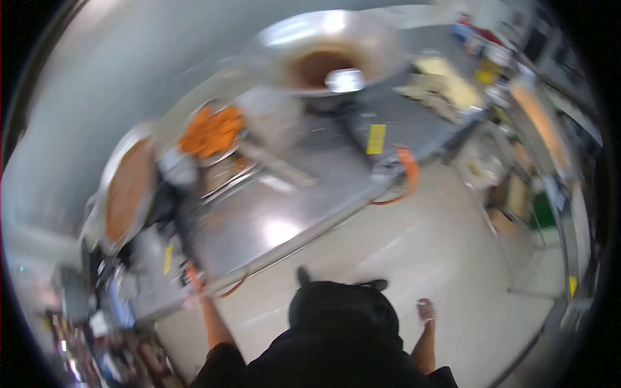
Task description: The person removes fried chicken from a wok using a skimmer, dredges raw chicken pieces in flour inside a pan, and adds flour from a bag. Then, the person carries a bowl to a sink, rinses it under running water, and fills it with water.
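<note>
My left hand (195, 292) reaches to the front edge of the steel counter (291, 216). It is at the valve end of a burner, where an orange gas hose (234, 286) loops down. Blur hides its fingers, so I cannot tell whether they grip the valve. Above that burner stands a large pan (129, 194) filled with something brown-orange. My right hand (426, 312) hangs over the floor at my side, its fingers loosely bent and apart, holding nothing. A clear glove seems to cover it.
A wide wok (381, 52) with dark liquid sits at the back. Near it are a bowl of orange food (213, 132), a yellow board (453, 81) with a cloth, and a second orange hose (410, 173). A wire rack (527, 226) stands right.
</note>
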`<act>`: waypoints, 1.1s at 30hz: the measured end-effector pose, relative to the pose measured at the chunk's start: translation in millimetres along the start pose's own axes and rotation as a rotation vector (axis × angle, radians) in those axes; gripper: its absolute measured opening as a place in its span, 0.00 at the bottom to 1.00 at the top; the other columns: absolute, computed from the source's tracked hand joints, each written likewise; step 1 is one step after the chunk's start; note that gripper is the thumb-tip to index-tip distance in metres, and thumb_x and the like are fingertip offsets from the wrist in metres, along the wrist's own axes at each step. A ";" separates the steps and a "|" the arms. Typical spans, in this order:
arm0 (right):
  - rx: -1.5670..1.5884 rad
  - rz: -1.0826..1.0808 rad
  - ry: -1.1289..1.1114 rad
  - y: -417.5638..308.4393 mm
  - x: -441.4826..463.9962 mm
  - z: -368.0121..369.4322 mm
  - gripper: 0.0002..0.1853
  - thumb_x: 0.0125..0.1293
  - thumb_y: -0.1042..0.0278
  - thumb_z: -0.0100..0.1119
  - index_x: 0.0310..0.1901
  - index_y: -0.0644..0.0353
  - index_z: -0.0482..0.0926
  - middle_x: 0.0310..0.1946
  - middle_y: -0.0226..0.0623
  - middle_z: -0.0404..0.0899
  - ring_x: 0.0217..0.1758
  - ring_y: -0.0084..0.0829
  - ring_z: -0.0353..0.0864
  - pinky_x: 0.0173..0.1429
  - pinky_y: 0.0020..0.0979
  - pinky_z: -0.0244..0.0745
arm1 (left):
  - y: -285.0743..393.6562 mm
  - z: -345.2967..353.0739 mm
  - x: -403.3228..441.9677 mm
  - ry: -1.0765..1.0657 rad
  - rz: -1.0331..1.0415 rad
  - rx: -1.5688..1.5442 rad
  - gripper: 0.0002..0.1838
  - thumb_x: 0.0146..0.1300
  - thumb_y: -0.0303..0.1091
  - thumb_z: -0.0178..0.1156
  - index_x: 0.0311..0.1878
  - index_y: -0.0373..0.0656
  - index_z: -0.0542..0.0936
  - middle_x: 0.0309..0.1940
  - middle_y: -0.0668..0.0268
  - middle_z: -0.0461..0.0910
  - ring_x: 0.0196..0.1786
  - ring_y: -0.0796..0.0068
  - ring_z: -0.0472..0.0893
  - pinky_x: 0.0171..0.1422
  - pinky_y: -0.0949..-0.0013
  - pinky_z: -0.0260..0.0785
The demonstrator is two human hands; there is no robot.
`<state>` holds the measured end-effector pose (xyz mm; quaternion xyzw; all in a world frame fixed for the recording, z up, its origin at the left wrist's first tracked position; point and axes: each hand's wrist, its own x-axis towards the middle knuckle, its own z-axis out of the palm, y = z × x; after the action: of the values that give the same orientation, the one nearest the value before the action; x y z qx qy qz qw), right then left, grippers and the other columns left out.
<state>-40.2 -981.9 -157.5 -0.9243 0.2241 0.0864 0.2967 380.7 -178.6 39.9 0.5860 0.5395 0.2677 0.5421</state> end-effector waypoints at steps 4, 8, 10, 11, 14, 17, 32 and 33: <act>0.176 0.671 0.068 7.6 -54.8 -85.9 0.10 0.61 0.63 0.53 0.40 0.52 0.82 0.41 0.40 0.83 0.44 0.45 0.82 0.50 0.39 0.77 | -37.6 52.6 -129.7 0.278 0.449 0.680 0.21 0.69 0.49 0.42 0.42 0.40 0.74 0.37 0.58 0.77 0.38 0.58 0.76 0.45 0.54 0.71; 0.110 0.577 0.172 92.9 -81.1 -138.9 0.11 0.61 0.63 0.52 0.39 0.54 0.82 0.37 0.44 0.83 0.42 0.47 0.82 0.49 0.40 0.78 | -101.7 128.8 -303.0 0.009 0.680 0.865 0.17 0.68 0.44 0.44 0.40 0.39 0.74 0.36 0.57 0.76 0.40 0.59 0.76 0.45 0.56 0.70; 0.188 0.645 0.240 100.2 -70.1 -201.6 0.10 0.61 0.63 0.52 0.39 0.54 0.82 0.37 0.46 0.82 0.42 0.48 0.81 0.48 0.40 0.77 | -127.2 163.3 -391.8 -0.207 0.739 0.936 0.16 0.67 0.42 0.46 0.39 0.38 0.74 0.35 0.57 0.76 0.40 0.60 0.75 0.45 0.58 0.70; 0.232 0.697 0.297 101.0 -68.5 -226.6 0.11 0.61 0.63 0.52 0.40 0.55 0.81 0.39 0.47 0.82 0.45 0.48 0.80 0.51 0.42 0.76 | -136.5 184.7 -435.5 -0.328 0.772 0.970 0.15 0.67 0.41 0.46 0.39 0.37 0.74 0.35 0.57 0.76 0.40 0.60 0.75 0.45 0.58 0.69; 0.254 0.809 0.374 100.4 -59.6 -291.5 0.12 0.62 0.63 0.51 0.44 0.55 0.79 0.45 0.48 0.80 0.51 0.48 0.78 0.56 0.44 0.73 | -157.6 252.2 -566.1 -0.683 0.849 1.054 0.12 0.66 0.37 0.48 0.37 0.36 0.74 0.35 0.56 0.75 0.41 0.61 0.74 0.45 0.60 0.68; 0.143 0.859 0.292 121.2 -55.3 -330.9 0.13 0.62 0.62 0.53 0.47 0.53 0.78 0.48 0.49 0.79 0.54 0.48 0.77 0.58 0.44 0.72 | -187.3 316.7 -690.0 -1.005 1.027 0.945 0.11 0.65 0.35 0.49 0.37 0.36 0.75 0.35 0.55 0.75 0.42 0.60 0.74 0.46 0.60 0.68; 0.672 1.159 1.034 299.7 -94.6 -499.4 0.29 0.56 0.70 0.62 0.61 0.56 0.67 0.50 0.44 0.75 0.49 0.37 0.78 0.51 0.34 0.76 | -144.9 360.1 -1447.4 -2.607 0.532 0.336 0.32 0.65 0.32 0.60 0.70 0.40 0.60 0.56 0.54 0.74 0.59 0.67 0.74 0.65 0.64 0.64; 0.628 1.031 1.141 332.1 -97.5 -506.6 0.32 0.56 0.73 0.62 0.64 0.57 0.64 0.53 0.43 0.73 0.51 0.35 0.76 0.51 0.34 0.76 | -123.9 329.4 -1488.8 -2.665 0.442 0.315 0.35 0.64 0.31 0.60 0.72 0.40 0.56 0.58 0.53 0.72 0.59 0.66 0.74 0.65 0.64 0.64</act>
<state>-267.5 -1484.3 111.5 -0.4819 0.7491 -0.3370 0.3050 225.4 -1687.3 240.6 0.5262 -0.4693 -0.4805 0.5215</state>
